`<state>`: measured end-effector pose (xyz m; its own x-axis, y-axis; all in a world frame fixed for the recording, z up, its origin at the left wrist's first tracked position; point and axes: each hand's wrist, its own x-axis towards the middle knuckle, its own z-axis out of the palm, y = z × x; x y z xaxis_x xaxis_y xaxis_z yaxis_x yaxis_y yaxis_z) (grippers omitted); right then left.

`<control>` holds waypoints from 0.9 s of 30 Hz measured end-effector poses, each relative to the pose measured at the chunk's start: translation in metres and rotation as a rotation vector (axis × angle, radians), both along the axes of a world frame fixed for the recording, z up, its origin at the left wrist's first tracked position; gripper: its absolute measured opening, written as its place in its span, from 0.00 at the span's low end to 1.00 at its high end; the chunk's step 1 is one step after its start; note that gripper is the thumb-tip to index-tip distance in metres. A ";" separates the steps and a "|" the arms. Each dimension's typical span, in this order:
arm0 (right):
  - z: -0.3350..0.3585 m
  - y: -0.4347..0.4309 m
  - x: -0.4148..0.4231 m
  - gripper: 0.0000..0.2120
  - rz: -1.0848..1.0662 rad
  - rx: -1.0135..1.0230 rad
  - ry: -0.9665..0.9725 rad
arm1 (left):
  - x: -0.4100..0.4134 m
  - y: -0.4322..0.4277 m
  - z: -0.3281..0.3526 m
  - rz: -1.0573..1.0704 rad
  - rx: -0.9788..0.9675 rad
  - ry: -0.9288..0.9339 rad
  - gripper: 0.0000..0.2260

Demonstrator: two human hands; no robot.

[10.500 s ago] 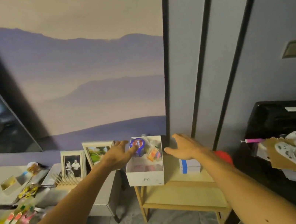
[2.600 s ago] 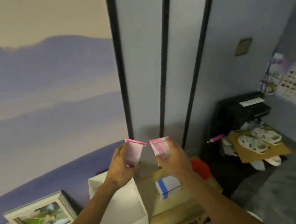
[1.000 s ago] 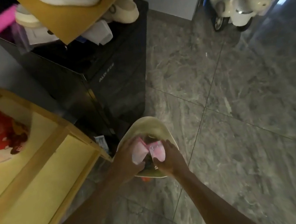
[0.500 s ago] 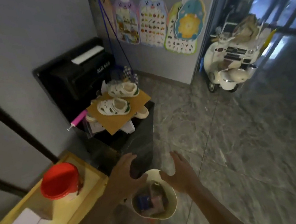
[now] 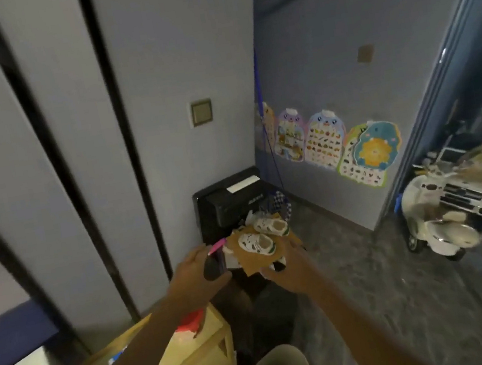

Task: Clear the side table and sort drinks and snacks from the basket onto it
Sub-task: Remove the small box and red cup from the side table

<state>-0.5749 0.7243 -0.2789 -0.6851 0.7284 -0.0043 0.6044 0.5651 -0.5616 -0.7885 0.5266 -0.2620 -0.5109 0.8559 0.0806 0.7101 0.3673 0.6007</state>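
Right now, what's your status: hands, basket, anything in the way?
Left hand, right hand open, empty. Basket on floor, untouched. Red tub on side table.

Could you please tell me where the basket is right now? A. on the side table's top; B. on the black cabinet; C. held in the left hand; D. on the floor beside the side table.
D: the basket stands on the floor, next to the side table.
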 end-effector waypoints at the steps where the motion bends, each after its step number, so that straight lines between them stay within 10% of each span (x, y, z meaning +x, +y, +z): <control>1: 0.020 -0.014 -0.013 0.51 0.038 0.017 -0.016 | -0.007 -0.015 0.004 0.038 -0.022 0.008 0.39; 27: -0.070 -0.079 -0.258 0.49 0.719 0.011 -0.340 | -0.123 -0.171 -0.112 0.639 -0.294 -0.186 0.47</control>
<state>-0.8325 0.6449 -0.3492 -0.9498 0.1097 -0.2929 0.2270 0.8862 -0.4039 -0.9113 0.3551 -0.3738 -0.9012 0.3588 -0.2432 0.1989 0.8408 0.5034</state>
